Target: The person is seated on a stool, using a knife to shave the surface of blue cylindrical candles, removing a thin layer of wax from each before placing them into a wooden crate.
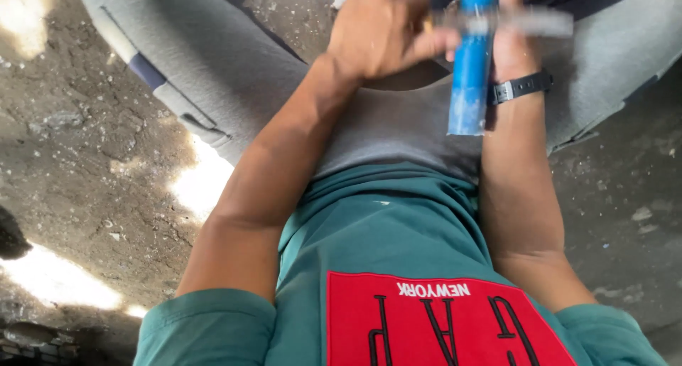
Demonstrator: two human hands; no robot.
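A blue cylindrical tube [470,74] stands roughly upright over my lap at the top centre-right. My right hand [513,32], with a black band on its wrist, is closed around its upper part. A blurred grey flat bar [533,21] crosses the tube near the top. My left hand [383,32] is curled just left of the tube, fingers pressed at the bar's left end; what it grips is hidden by blur.
I sit with grey trousers [213,60] and a green shirt [383,231] with a red patch. Rough dirty concrete ground [78,146] lies on both sides, with bright sun patches on the left.
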